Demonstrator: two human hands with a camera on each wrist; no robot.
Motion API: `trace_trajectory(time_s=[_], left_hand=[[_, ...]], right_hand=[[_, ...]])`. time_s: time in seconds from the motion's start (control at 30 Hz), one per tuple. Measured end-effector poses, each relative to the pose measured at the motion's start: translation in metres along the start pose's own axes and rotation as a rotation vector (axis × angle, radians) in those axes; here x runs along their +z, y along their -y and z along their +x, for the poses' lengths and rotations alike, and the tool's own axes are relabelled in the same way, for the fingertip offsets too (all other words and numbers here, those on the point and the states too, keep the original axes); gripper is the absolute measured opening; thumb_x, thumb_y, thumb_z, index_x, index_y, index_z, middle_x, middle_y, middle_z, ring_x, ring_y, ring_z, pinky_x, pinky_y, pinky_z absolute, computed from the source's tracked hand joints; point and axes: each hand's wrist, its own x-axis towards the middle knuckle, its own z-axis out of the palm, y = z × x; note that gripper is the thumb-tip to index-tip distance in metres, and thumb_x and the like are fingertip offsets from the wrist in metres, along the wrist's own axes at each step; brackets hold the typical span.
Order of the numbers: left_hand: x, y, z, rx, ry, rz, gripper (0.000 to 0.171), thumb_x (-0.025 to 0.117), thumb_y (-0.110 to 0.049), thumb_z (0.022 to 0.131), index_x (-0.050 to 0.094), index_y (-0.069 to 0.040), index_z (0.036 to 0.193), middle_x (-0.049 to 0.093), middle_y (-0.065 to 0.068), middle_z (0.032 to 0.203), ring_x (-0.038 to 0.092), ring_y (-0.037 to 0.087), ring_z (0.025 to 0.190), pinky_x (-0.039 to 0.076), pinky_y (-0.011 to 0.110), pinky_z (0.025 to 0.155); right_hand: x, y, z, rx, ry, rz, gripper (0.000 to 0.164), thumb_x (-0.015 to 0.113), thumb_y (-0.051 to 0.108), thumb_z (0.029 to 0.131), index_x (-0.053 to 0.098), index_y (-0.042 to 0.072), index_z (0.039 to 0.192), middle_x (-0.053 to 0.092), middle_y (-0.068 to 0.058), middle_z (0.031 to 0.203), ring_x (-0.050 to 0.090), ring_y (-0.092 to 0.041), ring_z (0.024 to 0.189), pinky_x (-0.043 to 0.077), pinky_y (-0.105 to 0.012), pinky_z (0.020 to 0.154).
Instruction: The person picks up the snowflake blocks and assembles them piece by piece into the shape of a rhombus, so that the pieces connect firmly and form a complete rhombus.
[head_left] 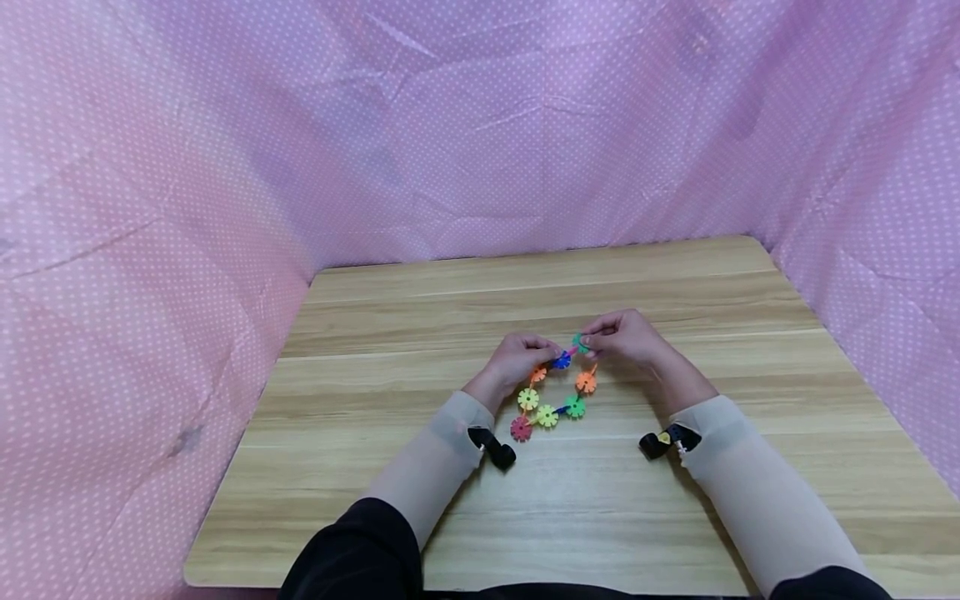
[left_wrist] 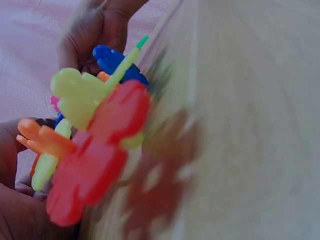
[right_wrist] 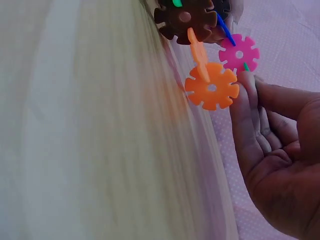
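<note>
A chain of plastic snowflake discs is slotted together in a loop. My left hand (head_left: pixel 516 360) pinches the chain at a blue disc (head_left: pixel 562 361) on its far side. Between the thumb and fingers of my right hand (head_left: pixel 632 340) is a green disc (head_left: pixel 578 342), joined to a pink disc (right_wrist: pixel 239 54). An orange disc (right_wrist: pixel 212 87) hangs right beside the right fingertips. Down the left side run another orange disc (head_left: pixel 538 374), a yellow disc (head_left: pixel 528 399) and a red disc (head_left: pixel 521 429). A second yellow disc (head_left: pixel 547 416) and another green disc (head_left: pixel 575 407) form the near side.
The wooden table (head_left: pixel 360 467) lies under both hands. A pink dotted cloth (head_left: pixel 480 133) hangs behind it and along its sides. Each wrist carries a small black camera, one on the left (head_left: pixel 501 454) and one on the right (head_left: pixel 656 445).
</note>
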Motion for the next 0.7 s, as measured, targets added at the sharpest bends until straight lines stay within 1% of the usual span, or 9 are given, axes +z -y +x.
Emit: trace_trajectory(time_s=[0.1,0.2,0.27,0.33,0.4,0.5,0.6,0.63,0.7], left_hand=[[0.001,-0.001,-0.001,0.006,-0.016,0.007,0.011,0.079,-0.013,0.095,0.082,-0.003,0.099,0.078,0.003,0.101,0.068,0.014,0.095,0.055,0.024,0.083],[0.003,-0.001,-0.002,0.007,-0.036,0.011,0.010,0.079,-0.014,0.095,0.082,-0.004,0.098,0.079,0.003,0.100,0.068,0.014,0.095,0.055,0.025,0.082],[0.004,-0.001,-0.002,0.004,-0.048,0.014,0.009,0.079,-0.014,0.095,0.082,-0.005,0.097,0.079,0.002,0.100,0.068,0.014,0.095,0.056,0.025,0.081],[0.004,-0.002,-0.002,0.003,-0.053,0.011,0.008,0.079,-0.013,0.095,0.082,-0.006,0.097,0.079,0.002,0.100,0.069,0.014,0.095,0.056,0.025,0.080],[0.004,-0.002,-0.003,0.000,-0.059,0.015,0.008,0.079,-0.013,0.095,0.082,-0.006,0.097,0.079,0.002,0.100,0.069,0.014,0.096,0.056,0.025,0.080],[0.004,-0.003,-0.003,-0.002,-0.058,0.022,0.008,0.079,-0.014,0.096,0.082,-0.007,0.099,0.078,0.001,0.102,0.069,0.014,0.097,0.056,0.025,0.081],[0.004,-0.003,-0.004,0.004,-0.059,0.033,0.008,0.078,-0.015,0.096,0.082,-0.008,0.100,0.078,0.000,0.103,0.068,0.013,0.100,0.056,0.026,0.084],[0.004,-0.002,-0.004,0.006,-0.061,0.033,0.008,0.078,-0.015,0.096,0.082,-0.009,0.100,0.078,0.000,0.103,0.069,0.013,0.100,0.056,0.027,0.085],[0.005,-0.001,-0.003,0.017,-0.068,0.030,0.009,0.078,-0.015,0.096,0.082,-0.008,0.099,0.078,0.000,0.102,0.069,0.014,0.101,0.056,0.028,0.087]], right_hand=[[0.000,0.001,0.000,-0.002,-0.003,-0.016,0.023,0.070,-0.001,0.099,0.068,-0.015,0.117,0.076,-0.017,0.096,0.075,-0.021,0.078,0.064,-0.035,0.076],[0.000,0.002,-0.001,-0.002,-0.001,-0.059,0.023,0.070,0.003,0.100,0.070,-0.012,0.118,0.076,-0.018,0.100,0.075,-0.023,0.083,0.063,-0.034,0.077],[-0.001,0.004,-0.003,-0.001,0.007,-0.120,0.027,0.070,0.009,0.102,0.070,-0.008,0.122,0.074,-0.018,0.104,0.074,-0.026,0.088,0.063,-0.035,0.079],[-0.004,0.007,-0.006,-0.009,0.001,-0.229,0.029,0.071,0.018,0.103,0.072,-0.003,0.122,0.073,-0.016,0.106,0.072,-0.027,0.090,0.062,-0.035,0.079],[-0.009,0.010,-0.009,-0.001,0.008,-0.344,0.028,0.072,0.028,0.102,0.074,0.002,0.114,0.071,-0.012,0.099,0.068,-0.026,0.086,0.059,-0.035,0.074],[-0.015,0.015,-0.015,0.054,0.048,-0.487,0.035,0.074,0.039,0.099,0.073,0.006,0.091,0.064,-0.006,0.078,0.058,-0.022,0.070,0.050,-0.033,0.061],[-0.015,0.017,-0.019,0.140,0.146,-0.507,0.044,0.078,0.043,0.096,0.069,0.004,0.077,0.058,-0.002,0.065,0.050,-0.018,0.059,0.042,-0.030,0.053],[-0.014,0.018,-0.019,0.161,0.175,-0.498,0.044,0.079,0.042,0.095,0.069,0.004,0.076,0.057,-0.002,0.062,0.048,-0.017,0.056,0.041,-0.029,0.051],[-0.010,0.018,-0.019,0.164,0.220,-0.493,0.041,0.082,0.038,0.093,0.071,0.003,0.076,0.059,-0.003,0.061,0.048,-0.015,0.054,0.040,-0.027,0.051]])
